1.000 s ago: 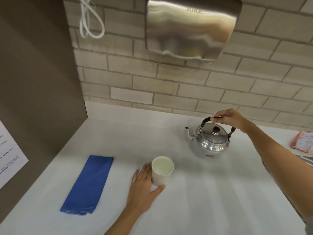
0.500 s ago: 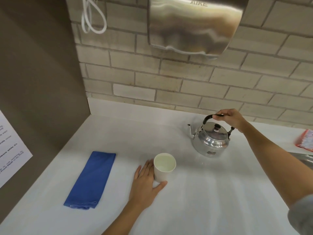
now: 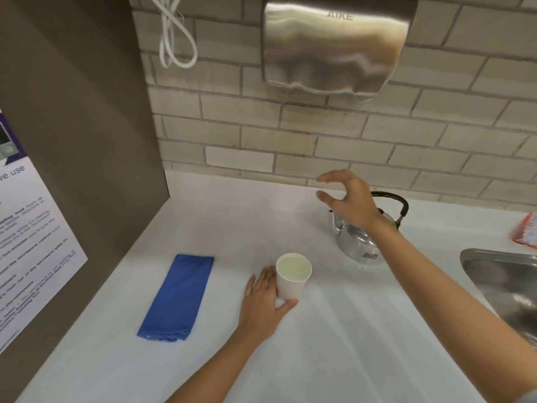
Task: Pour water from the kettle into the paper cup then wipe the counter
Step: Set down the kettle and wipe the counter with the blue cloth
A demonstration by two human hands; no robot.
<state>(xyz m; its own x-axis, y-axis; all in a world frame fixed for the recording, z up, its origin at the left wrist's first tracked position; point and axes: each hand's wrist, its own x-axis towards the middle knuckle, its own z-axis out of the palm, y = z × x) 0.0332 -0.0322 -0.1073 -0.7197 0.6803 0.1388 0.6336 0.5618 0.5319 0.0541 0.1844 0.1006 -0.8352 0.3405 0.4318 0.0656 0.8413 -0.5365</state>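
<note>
A white paper cup [image 3: 292, 282] stands upright on the white counter [image 3: 363, 330], with liquid showing inside. My left hand [image 3: 263, 303] wraps its lower left side, thumb in front of the base. A shiny metal kettle [image 3: 359, 242] with a black handle stands behind and to the right of the cup, spout pointing left. My right hand [image 3: 347, 199] hovers above the kettle's spout side, fingers spread, holding nothing; it hides part of the lid. A folded blue cloth [image 3: 177, 296] lies flat to the left of the cup.
A steel sink [image 3: 505, 283] is set into the counter at the right. An orange packet [image 3: 527, 231] lies behind it. A steel hand dryer [image 3: 337, 43] hangs on the brick wall, and a brown side panel with a poster [image 3: 32, 242] bounds the left.
My right hand has let go of the kettle handle and moved up and to the left of it, fingers open. The kettle stays on the counter. My left hand still holds the cup.
</note>
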